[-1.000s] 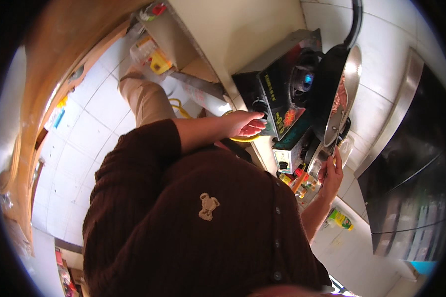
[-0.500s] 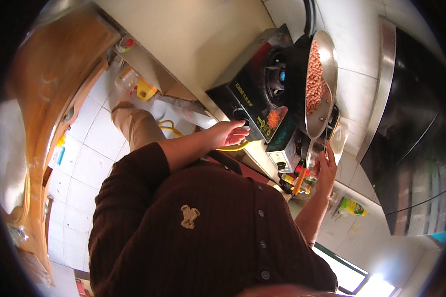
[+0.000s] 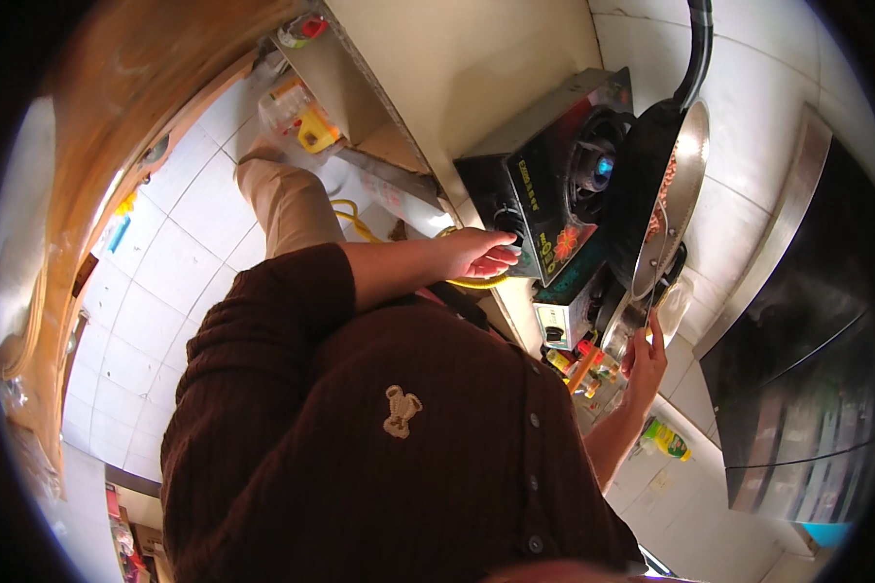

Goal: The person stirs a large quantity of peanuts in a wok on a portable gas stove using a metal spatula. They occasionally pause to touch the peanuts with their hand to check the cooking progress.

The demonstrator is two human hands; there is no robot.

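My left hand [image 3: 484, 255] is closed at the front of a black gas stove [image 3: 515, 185], thumb and fingers on its round black knob [image 3: 507, 225]. A black wok [image 3: 651, 146] stands on the stove, its long handle pointing away from me. Reddish peanuts [image 3: 663, 199] lie inside it, partly hidden by its near wall. My right hand [image 3: 642, 367] is closed around the thin handle of a spatula, beside the wok's right edge. The spatula's blade is hidden in this view. A bluish glow shows at the burner [image 3: 603, 168].
Right of the stove is a second burner unit [image 3: 559, 325], with bottles [image 3: 593, 364] by it. A yellow-green bottle [image 3: 667, 440] stands farther right. A dark range hood [image 3: 807, 369] hangs at the right. Below the counter are a yellow hose [image 3: 358, 222] and a plastic jug [image 3: 311, 126].
My view has shifted, so the stove and wok sit farther right and less of the peanuts shows. Both hands keep their places at the knob and the spatula.
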